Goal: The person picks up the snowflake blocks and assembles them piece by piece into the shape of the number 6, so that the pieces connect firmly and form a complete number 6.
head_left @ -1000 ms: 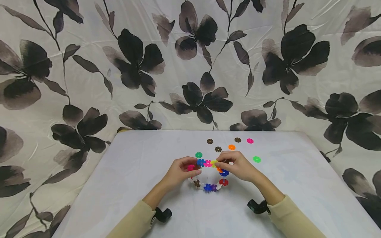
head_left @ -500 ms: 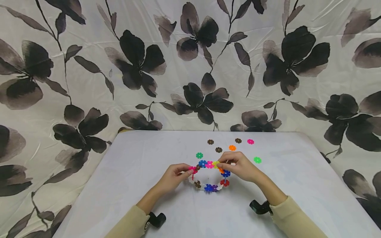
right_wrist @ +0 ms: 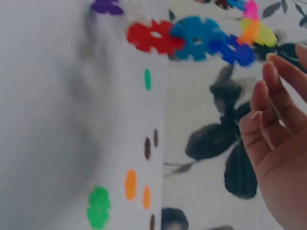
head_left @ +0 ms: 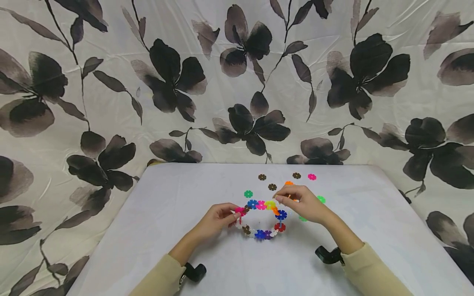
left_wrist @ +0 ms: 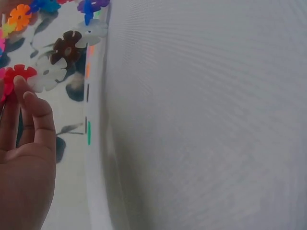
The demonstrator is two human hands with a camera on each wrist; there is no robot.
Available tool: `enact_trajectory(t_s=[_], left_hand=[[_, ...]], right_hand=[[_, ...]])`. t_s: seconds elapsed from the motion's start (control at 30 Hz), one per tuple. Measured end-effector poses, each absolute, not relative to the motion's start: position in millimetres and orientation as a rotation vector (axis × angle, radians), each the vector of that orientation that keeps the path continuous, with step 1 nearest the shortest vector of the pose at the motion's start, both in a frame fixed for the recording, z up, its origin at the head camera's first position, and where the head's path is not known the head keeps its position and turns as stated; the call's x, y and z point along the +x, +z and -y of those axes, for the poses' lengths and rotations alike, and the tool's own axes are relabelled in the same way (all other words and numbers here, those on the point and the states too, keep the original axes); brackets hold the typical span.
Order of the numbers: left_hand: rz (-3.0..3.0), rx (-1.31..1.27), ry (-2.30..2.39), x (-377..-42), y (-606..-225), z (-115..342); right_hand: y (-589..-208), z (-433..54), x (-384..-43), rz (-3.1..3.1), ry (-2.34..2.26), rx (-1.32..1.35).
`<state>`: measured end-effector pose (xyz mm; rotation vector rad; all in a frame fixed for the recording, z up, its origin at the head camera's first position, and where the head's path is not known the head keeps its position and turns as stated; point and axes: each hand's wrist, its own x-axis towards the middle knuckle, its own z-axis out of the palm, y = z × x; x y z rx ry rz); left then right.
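Note:
A ring of linked plastic snowflake discs in many colours is held up over the white table. My left hand pinches its left side at a pink-red disc; a clear disc and a brown disc join on beside it. At the ring's far right, my right hand is just off the yellow disc. In the right wrist view, its fingers are loosely bent with nothing between them, apart from the yellow disc.
Loose discs lie beyond the ring: a green disc, several brown ones such as this brown disc, and a pink disc. Light green and orange discs are near my right hand. A flowered cloth hangs behind the table.
My left hand shifted from the blue disc down to the pink-red one on the ring's left. My right hand has let go of the yellow disc and moved slightly right and up.

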<state>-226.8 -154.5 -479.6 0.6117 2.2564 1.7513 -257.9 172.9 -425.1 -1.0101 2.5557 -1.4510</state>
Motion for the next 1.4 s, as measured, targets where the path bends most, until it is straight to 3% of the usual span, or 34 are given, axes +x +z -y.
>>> enact_trajectory(t_s=[0.27, 0.6, 1.0, 1.4], left_hand=[[-2.233, 0.618, 1.765, -226, -478, 153], [-2.221, 0.607, 1.769, -227, -481, 153], [-2.243, 0.569, 1.748, -226, -476, 152], [-2.251, 0.593, 1.746, -228, -478, 151]], right_hand=[[-412, -221, -284, -2.808, -1.332, -0.829], [-452, -277, -319, -2.886, -1.039, -0.425], [-480, -280, -357, -2.906, -0.970, -0.324], [-480, -263, -381, -2.957, -0.784, -0.170]])
